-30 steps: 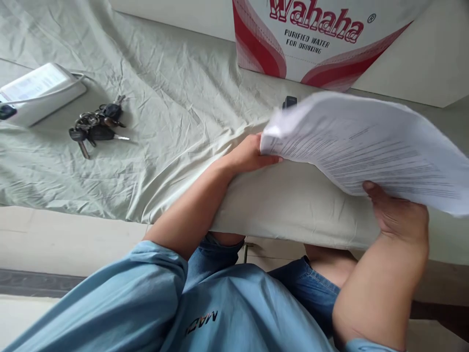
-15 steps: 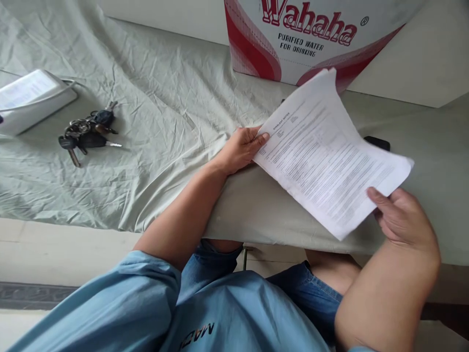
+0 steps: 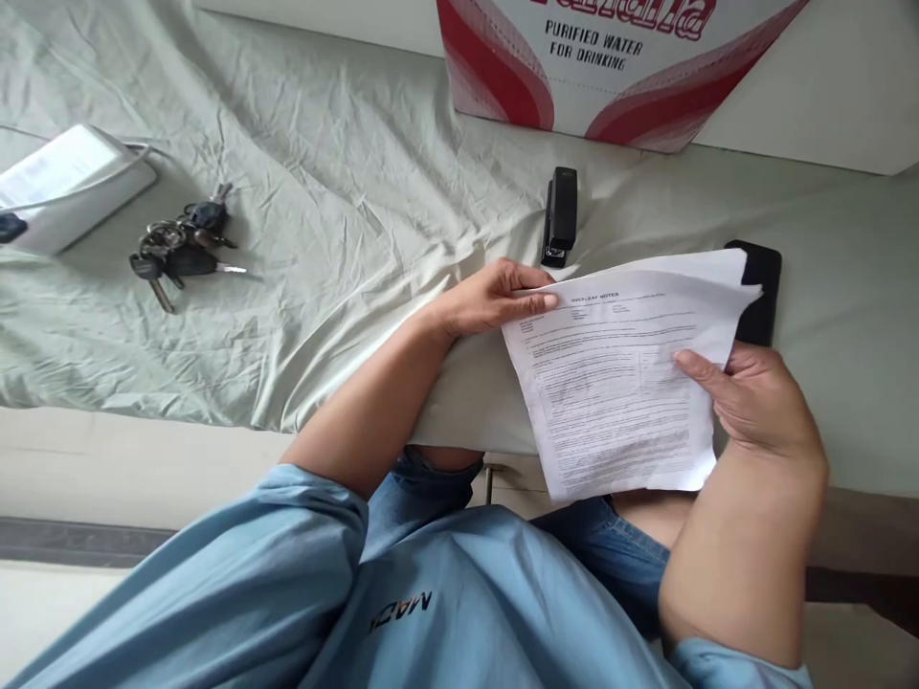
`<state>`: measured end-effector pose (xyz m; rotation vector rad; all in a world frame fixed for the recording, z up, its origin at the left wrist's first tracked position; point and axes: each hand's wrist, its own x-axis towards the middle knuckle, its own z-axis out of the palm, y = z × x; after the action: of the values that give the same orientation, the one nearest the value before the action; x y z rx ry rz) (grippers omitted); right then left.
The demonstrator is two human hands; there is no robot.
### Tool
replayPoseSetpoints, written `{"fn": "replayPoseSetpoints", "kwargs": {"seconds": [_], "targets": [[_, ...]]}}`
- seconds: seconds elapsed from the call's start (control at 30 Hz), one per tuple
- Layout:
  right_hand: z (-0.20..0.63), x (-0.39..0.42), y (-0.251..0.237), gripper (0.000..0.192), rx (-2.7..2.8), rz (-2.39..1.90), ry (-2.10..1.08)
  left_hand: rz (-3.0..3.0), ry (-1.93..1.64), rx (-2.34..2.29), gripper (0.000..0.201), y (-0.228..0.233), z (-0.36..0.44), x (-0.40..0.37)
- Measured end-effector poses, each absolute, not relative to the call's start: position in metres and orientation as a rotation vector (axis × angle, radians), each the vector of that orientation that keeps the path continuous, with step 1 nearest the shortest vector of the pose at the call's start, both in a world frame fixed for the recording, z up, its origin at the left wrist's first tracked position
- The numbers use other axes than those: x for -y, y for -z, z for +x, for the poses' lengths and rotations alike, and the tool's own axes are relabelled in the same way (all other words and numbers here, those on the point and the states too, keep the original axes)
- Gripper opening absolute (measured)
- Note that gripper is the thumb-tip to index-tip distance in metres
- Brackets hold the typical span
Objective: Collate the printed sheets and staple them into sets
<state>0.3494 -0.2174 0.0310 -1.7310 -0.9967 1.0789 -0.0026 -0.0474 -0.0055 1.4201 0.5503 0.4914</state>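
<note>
Printed paper sheets (image 3: 610,392), headed "Overleaf Notes", are held between my two hands over the front edge of the cloth-covered table. My left hand (image 3: 495,299) pinches their upper left corner, thumb on top. At the right edge my right hand (image 3: 761,392) grips them, its thumb lying across the print and the other fingers hidden behind. More than one sheet shows at the top, where the edges fan apart slightly. Just beyond my left hand a black stapler (image 3: 561,215) rests on the cloth. A flat black object (image 3: 762,287) lies partly covered behind the sheets.
A bunch of keys (image 3: 183,244) lies on the wrinkled green cloth (image 3: 345,182) to the left. Farther left is a white box-like device (image 3: 93,201) with a cable over it. A red and white water carton (image 3: 503,81) stands at the back.
The sheets have turned and come down toward me, their heading now nearly level. My right hand has moved left and slightly up. The stapler and more of the flat black object are uncovered.
</note>
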Motion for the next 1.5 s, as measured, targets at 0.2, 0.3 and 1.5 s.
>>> {"fn": "replayPoseSetpoints", "kwargs": {"seconds": [0.2, 0.3, 1.5], "targets": [[0.335, 0.206, -0.028, 0.049, 0.891, -1.601, -0.827, 1.234, -0.705, -0.595, 0.086, 0.023, 0.009, 0.049], [0.331, 0.204, -0.027, 0.047, 0.918, -1.58, -0.865, 1.276, -0.617, -0.517, 0.084, 0.028, 0.01, 0.048], [0.322, 0.188, -0.018, 0.052, 0.887, -1.621, -0.673, 1.533, -0.599, -0.585, 0.077, 0.028, 0.014, 0.047]]}}
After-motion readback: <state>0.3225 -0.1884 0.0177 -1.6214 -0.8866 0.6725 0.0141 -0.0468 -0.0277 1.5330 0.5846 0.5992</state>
